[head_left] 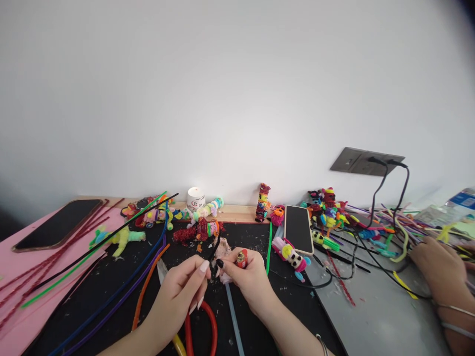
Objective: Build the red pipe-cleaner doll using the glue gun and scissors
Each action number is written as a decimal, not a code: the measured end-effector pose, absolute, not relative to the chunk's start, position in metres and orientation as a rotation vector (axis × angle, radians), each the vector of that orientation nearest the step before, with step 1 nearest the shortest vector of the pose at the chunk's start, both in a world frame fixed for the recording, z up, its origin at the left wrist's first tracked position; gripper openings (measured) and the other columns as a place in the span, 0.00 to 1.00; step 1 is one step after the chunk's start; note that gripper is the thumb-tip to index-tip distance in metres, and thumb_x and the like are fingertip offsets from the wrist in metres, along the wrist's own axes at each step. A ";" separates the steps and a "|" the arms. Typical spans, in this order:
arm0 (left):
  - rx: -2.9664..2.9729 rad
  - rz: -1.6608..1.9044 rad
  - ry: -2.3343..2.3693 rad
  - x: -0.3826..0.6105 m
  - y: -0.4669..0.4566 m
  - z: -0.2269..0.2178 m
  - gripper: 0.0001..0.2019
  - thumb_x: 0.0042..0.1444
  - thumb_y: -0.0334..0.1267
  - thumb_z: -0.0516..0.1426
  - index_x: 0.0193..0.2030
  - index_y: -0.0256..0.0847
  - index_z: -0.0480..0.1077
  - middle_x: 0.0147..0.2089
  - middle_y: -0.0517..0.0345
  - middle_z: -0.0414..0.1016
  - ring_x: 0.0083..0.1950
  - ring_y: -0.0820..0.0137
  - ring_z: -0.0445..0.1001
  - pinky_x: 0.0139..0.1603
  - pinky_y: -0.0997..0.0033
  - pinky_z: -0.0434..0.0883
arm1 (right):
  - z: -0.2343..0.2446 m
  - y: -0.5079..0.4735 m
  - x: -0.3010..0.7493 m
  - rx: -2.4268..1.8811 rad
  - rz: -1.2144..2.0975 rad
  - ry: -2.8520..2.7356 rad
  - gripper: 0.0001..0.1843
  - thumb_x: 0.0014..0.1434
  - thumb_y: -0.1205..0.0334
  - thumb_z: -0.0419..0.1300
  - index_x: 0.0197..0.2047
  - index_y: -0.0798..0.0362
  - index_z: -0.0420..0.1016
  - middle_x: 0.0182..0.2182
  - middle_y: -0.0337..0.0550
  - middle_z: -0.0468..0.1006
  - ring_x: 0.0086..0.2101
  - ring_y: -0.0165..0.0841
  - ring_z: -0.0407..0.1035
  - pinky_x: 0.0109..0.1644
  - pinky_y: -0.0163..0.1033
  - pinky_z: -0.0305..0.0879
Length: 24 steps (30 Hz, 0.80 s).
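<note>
At the middle of the black mat [245, 232], my left hand [185, 284] and my right hand [245, 277] meet with their fingertips pinched together. Between them is a short black fuzzy stem, probably a pipe cleaner [215, 247], its upper end sticking up. A small red and gold ornament [241, 258] sits on the fingers of my right hand; whether it is a ring or something held, I cannot tell. Just behind the fingertips lies a pale pink lump [223, 248]. Red-handled scissors [213, 321] and a translucent stick [233, 319] lie below my hands.
Pipe-cleaner figures [206, 230] line the back, near a paper cup [196, 199]. Long pipe cleaners [122, 277] cross the left side by a dark phone [59, 225]. A white-edged phone [299, 230] and cables [326, 284] lie right. Another person's hand [438, 259] rests far right.
</note>
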<state>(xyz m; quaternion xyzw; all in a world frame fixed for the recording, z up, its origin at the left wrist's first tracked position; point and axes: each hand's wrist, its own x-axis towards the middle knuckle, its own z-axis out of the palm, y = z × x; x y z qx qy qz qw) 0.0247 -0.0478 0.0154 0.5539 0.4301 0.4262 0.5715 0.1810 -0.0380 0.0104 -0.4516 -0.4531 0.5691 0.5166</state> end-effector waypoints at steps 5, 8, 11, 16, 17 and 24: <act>1.305 1.001 0.999 0.025 -0.049 0.017 0.19 0.58 0.54 0.52 0.26 0.41 0.63 0.14 0.69 0.56 0.16 0.78 0.54 0.19 0.78 0.56 | 0.007 -0.036 0.181 -1.131 1.312 -1.051 0.13 0.45 0.57 0.68 0.22 0.55 0.70 0.18 0.38 0.72 0.18 0.26 0.62 0.24 0.33 0.58; 1.310 1.000 1.001 0.025 -0.048 0.017 0.19 0.58 0.54 0.52 0.25 0.41 0.63 0.14 0.69 0.56 0.16 0.78 0.54 0.19 0.78 0.56 | 0.008 -0.035 0.181 -1.168 1.243 -1.024 0.13 0.44 0.61 0.68 0.20 0.54 0.66 0.16 0.34 0.68 0.17 0.23 0.58 0.22 0.30 0.54; 1.317 1.000 1.005 0.025 -0.047 0.015 0.19 0.59 0.53 0.52 0.26 0.41 0.63 0.14 0.69 0.56 0.15 0.78 0.53 0.19 0.79 0.56 | 0.010 -0.034 0.182 -1.189 1.257 -0.990 0.14 0.45 0.60 0.68 0.20 0.54 0.66 0.12 0.30 0.63 0.13 0.20 0.49 0.17 0.29 0.47; 1.334 0.987 1.004 0.025 -0.047 0.012 0.19 0.60 0.54 0.50 0.27 0.40 0.62 0.15 0.70 0.56 0.15 0.79 0.53 0.18 0.80 0.55 | 0.012 -0.035 0.182 -1.130 1.330 -0.987 0.17 0.45 0.52 0.69 0.22 0.56 0.72 0.08 0.26 0.54 0.12 0.19 0.43 0.15 0.28 0.39; 1.338 0.984 1.001 0.025 -0.047 0.012 0.19 0.60 0.53 0.50 0.27 0.40 0.62 0.15 0.70 0.56 0.15 0.79 0.53 0.18 0.80 0.54 | 0.011 -0.035 0.183 -1.118 1.341 -0.994 0.17 0.46 0.51 0.69 0.23 0.57 0.73 0.09 0.26 0.53 0.12 0.19 0.43 0.15 0.28 0.39; 1.355 0.984 0.960 0.024 -0.047 0.008 0.19 0.60 0.52 0.50 0.27 0.40 0.62 0.14 0.71 0.55 0.15 0.79 0.52 0.18 0.79 0.54 | 0.008 -0.034 0.183 -1.053 1.359 -1.061 0.15 0.49 0.54 0.67 0.22 0.56 0.72 0.11 0.31 0.62 0.12 0.20 0.46 0.16 0.29 0.41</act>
